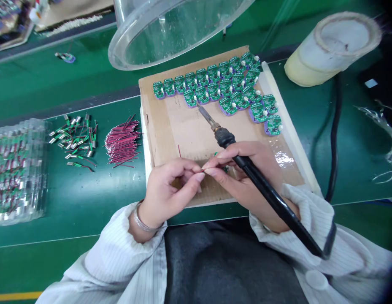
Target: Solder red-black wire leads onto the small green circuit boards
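My left hand point(170, 185) is pinched closed, its fingertips meeting those of my right hand point(243, 177) over the near edge of a brown cardboard sheet point(183, 126). Between the fingertips is something small that I cannot make out. My right hand also carries a black soldering iron point(262, 185), its metal tip pointing up toward rows of several small green circuit boards point(221, 88) laid on the cardboard. A small green board piece point(225, 169) shows partly behind my right fingers. A loose red wire point(179, 150) lies on the cardboard.
A bundle of red wires point(123, 141) and a scatter of small motors with leads point(76, 137) lie on the green mat to the left. A clear plastic tray stack point(17, 169) is at far left. A clear dome point(170, 29) and a white cylinder point(335, 46) stand behind.
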Demonstrator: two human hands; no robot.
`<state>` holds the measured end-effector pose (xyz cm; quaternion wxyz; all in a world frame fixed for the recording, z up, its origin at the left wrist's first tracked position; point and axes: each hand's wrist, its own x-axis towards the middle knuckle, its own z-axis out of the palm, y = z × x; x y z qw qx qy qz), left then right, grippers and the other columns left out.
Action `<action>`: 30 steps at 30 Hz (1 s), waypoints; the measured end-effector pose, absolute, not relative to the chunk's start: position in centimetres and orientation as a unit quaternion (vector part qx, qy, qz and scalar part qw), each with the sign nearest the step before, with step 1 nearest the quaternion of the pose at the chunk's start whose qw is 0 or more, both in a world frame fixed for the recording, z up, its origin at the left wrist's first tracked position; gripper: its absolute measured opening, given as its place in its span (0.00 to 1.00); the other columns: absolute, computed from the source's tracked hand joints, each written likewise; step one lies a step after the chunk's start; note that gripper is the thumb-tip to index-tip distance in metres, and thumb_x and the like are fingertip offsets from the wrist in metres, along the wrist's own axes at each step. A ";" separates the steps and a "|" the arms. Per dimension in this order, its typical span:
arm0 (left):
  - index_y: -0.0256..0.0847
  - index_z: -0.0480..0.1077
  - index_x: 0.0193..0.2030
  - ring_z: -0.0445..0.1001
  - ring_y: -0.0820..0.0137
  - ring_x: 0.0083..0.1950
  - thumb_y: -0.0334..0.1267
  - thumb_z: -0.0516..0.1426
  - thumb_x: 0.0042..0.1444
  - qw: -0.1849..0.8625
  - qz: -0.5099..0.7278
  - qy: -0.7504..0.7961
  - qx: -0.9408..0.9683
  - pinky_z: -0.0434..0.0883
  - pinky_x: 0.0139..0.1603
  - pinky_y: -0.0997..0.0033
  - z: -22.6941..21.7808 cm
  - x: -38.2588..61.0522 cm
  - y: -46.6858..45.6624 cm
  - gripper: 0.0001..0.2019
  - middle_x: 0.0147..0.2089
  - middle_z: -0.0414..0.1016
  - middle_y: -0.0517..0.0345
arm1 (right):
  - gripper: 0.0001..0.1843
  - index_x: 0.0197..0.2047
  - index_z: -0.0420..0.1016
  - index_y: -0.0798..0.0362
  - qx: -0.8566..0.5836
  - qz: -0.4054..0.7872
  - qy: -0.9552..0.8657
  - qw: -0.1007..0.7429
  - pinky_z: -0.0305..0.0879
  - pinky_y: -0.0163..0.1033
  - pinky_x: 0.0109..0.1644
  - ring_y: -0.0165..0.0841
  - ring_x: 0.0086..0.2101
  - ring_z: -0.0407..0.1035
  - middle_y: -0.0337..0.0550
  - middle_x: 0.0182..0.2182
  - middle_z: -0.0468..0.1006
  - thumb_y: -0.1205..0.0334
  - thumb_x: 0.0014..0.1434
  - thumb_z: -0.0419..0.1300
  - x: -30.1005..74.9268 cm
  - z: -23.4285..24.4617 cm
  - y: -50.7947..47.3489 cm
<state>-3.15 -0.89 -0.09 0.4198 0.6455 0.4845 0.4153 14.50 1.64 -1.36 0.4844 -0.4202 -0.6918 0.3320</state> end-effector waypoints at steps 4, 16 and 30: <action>0.37 0.70 0.34 0.76 0.76 0.24 0.31 0.59 0.59 0.465 0.436 0.478 0.604 0.74 0.26 0.80 -0.2 -2.9 -1.1 0.03 0.25 0.77 0.59 | 0.12 0.36 0.71 0.42 -0.433 0.310 -0.702 0.473 0.73 0.44 0.39 0.35 0.30 0.76 0.32 0.27 0.81 0.63 0.54 0.70 14.4 -1.1 1.7; 0.37 0.71 0.33 0.74 0.77 0.25 0.29 0.59 0.59 0.494 0.457 0.463 0.576 0.72 0.27 0.80 -0.3 -3.0 -0.9 0.03 0.25 0.75 0.60 | 0.17 0.42 0.69 0.44 -0.406 0.373 -0.660 0.510 0.75 0.41 0.39 0.33 0.33 0.77 0.34 0.31 0.81 0.65 0.52 0.70 14.5 -1.6 1.2; 0.36 0.71 0.34 0.74 0.78 0.27 0.29 0.60 0.59 0.467 0.430 0.471 0.613 0.71 0.30 0.79 -0.2 -3.1 -0.9 0.03 0.26 0.75 0.61 | 0.18 0.42 0.69 0.46 -0.412 0.419 -0.632 0.506 0.78 0.37 0.35 0.33 0.33 0.77 0.35 0.31 0.80 0.69 0.50 0.69 14.5 -1.9 1.0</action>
